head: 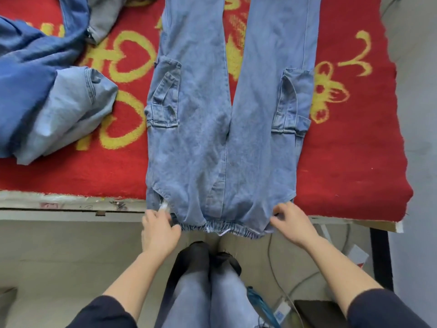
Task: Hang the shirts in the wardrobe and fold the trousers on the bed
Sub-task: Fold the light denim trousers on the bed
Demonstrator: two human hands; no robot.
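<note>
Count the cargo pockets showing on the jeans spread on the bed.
2. One cargo pocket sits on the outer edge of the jeans' left-side leg, the other on the right-side leg. Pockets on the underside may be hidden.

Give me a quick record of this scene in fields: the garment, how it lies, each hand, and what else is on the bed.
Garment: light blue denim cargo trousers, elastic waistband
Position: spread flat, legs pointing away, waistband over the near bed edge
Left hand: grips waistband's left corner
Right hand: grips waistband's right corner
Bed cover: red blanket with yellow pattern
Also on bed: heap of blue denim clothes, left side
Fold state: not yet folded
</note>
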